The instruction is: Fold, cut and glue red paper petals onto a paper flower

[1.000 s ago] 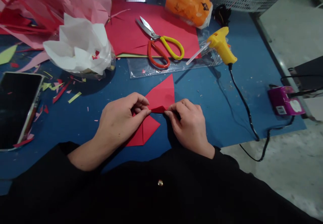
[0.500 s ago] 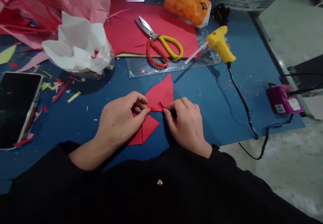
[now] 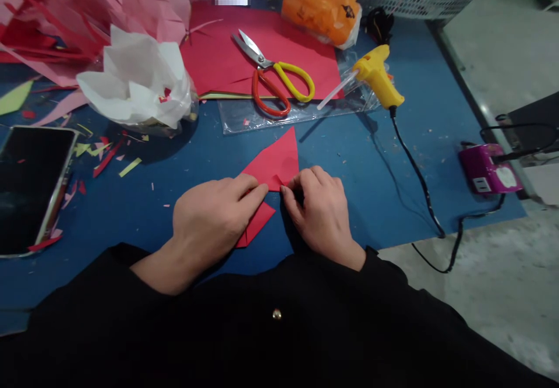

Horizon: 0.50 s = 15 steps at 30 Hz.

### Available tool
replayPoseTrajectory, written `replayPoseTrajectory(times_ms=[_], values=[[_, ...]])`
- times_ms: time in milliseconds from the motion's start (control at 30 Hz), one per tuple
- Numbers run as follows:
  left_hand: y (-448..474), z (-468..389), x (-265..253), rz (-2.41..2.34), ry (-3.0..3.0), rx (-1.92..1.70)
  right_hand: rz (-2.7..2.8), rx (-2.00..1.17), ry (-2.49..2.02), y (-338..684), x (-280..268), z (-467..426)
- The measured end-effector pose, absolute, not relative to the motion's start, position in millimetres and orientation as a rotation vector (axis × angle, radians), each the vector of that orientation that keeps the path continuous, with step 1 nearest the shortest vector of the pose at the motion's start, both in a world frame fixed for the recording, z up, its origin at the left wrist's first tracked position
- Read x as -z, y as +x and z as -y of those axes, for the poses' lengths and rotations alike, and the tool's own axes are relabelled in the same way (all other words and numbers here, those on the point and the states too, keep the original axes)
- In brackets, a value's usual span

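Observation:
A red paper piece with a pointed upper corner lies on the blue table in front of me. My left hand is closed, thumb and fingers pressed on the lower left edge of this piece. My right hand pinches its lower right corner, where a small flap is folded up. Under my left hand another red folded paper sticks out to the right; most of it is hidden by the hand.
Scissors rest on red sheets behind my hands. A yellow glue gun stands to the right, its cord running to a purple box. Left are a phone, paper scraps and a white paper-lined bowl.
My left hand has slid slightly right along the red paper's lower edge, and its fingers have flattened down, covering more of the lower folded paper. My right hand stays at its corner.

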<state>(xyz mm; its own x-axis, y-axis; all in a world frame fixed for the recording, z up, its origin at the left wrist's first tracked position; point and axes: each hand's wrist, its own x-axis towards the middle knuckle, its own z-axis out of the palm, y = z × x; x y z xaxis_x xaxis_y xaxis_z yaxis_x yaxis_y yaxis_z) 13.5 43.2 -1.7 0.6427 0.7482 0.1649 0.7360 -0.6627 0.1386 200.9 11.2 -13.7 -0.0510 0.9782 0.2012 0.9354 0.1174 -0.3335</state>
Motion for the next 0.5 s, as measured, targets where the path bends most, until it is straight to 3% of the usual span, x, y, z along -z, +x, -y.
replayPoseTrajectory(times_ms=[267,500], values=[[15.3,-37.6,-0.7,-0.983,3.12,-0.263,2.004,-0.185,-1.844,201.6,14.8,-11.8],[18.3,-29.3,-10.8,-1.006,3.138,-0.343,1.987,-0.215,-1.833,203.0,15.7,-12.4]])
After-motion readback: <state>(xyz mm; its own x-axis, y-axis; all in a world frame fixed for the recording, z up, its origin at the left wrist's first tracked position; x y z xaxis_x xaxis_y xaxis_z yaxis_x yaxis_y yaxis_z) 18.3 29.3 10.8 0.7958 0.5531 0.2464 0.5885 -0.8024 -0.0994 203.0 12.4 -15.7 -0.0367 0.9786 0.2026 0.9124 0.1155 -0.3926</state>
